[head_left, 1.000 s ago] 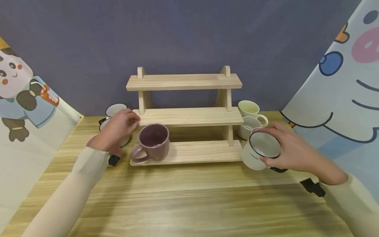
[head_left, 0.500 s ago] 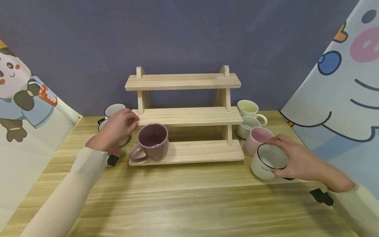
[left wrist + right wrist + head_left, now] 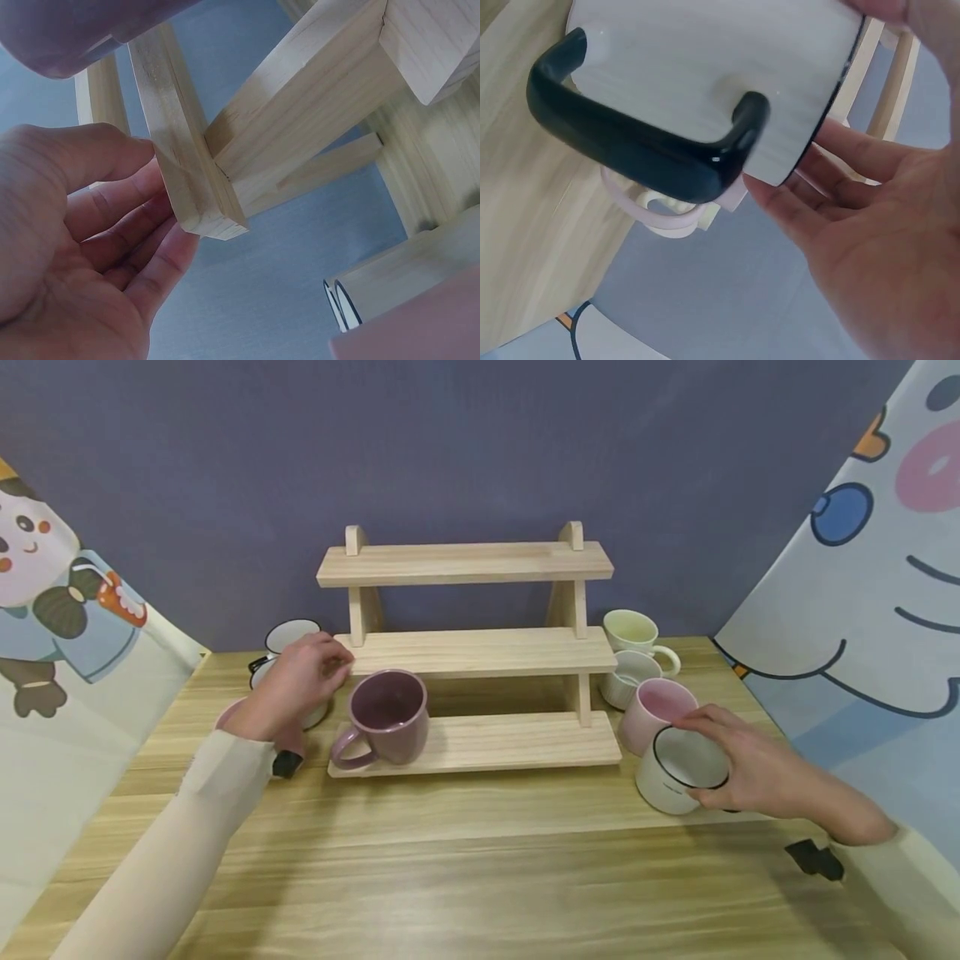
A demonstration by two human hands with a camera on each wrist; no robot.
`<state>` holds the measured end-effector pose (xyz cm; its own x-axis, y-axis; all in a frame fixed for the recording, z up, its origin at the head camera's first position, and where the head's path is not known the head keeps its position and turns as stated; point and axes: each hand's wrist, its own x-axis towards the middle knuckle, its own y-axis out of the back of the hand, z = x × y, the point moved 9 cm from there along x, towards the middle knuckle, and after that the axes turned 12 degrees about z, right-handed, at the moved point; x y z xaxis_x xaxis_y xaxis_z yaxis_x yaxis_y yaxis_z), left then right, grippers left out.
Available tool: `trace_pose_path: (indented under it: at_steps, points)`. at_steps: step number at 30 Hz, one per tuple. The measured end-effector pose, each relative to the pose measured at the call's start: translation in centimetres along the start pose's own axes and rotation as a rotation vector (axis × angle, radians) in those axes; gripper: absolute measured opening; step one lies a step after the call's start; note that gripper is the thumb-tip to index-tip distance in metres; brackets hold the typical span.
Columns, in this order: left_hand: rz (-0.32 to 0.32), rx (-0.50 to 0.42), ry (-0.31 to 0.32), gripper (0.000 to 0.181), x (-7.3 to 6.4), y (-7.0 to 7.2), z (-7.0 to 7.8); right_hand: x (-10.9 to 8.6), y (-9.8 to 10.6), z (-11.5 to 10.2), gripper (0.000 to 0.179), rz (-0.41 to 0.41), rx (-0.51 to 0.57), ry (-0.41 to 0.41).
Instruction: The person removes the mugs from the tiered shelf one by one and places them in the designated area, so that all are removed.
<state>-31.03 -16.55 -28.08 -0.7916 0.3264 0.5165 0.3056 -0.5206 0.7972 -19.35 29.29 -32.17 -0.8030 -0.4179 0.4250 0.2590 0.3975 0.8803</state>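
Observation:
My left hand [image 3: 294,683] reaches to the left end of the middle tier of a wooden three-tier display shelf [image 3: 480,652]. In the left wrist view its thumb and fingers pinch the board's end [image 3: 176,142]. A purple mug [image 3: 401,739] stands on the bottom tier at the left, handle toward the front left. My right hand [image 3: 761,772] grips a white enamel mug [image 3: 663,787] by its dark rim, at the shelf's front right. The right wrist view shows the mug's thick black handle [image 3: 630,146], free of the fingers.
Right of the shelf, a pink mug [image 3: 645,727], a ribbed white cup [image 3: 620,689] and a pale yellow mug [image 3: 628,645] stand in a row. Behind my left arm are white dark-rimmed mugs [image 3: 292,633] and a pink one [image 3: 228,714], partly hidden. A grey-blue backdrop [image 3: 480,452] rises behind.
My right hand has moved right and slightly nearer with the white enamel mug, uncovering the pink mug; over the last half second it hardly moves. The left hand stays at the shelf.

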Motion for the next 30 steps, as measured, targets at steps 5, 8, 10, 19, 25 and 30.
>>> trace_pose_path:
  at_steps: [5, 8, 10, 19, 25, 30]
  points:
    - [0.004, 0.002, -0.008, 0.013, 0.0, -0.1, 0.0, -0.2, 0.3, -0.1, 0.081, 0.036, -0.025, 0.024]
    - [0.007, 0.006, -0.007, 0.013, 0.1, -0.1, -0.1, -0.4, 0.4, 0.1, 0.080, 0.048, -0.028, 0.018]
    - [0.006, 0.006, -0.006, 0.013, 0.1, -0.1, -0.1, -0.4, 0.4, 0.3, 0.079, 0.047, -0.027, 0.010]
    - [0.001, -0.006, -0.006, 0.012, 0.0, 0.0, 0.1, -0.8, 0.5, 0.6, 0.075, 0.036, -0.007, -0.019]
    - [0.000, -0.008, -0.009, 0.013, 0.1, -0.1, 0.1, -0.8, 1.1, 0.3, 0.075, 0.039, 0.005, 0.002]
    - [-0.007, -0.003, 0.000, 0.014, 0.0, -0.2, 0.0, 0.0, 1.8, -0.4, 0.069, 0.053, 0.022, 0.015]
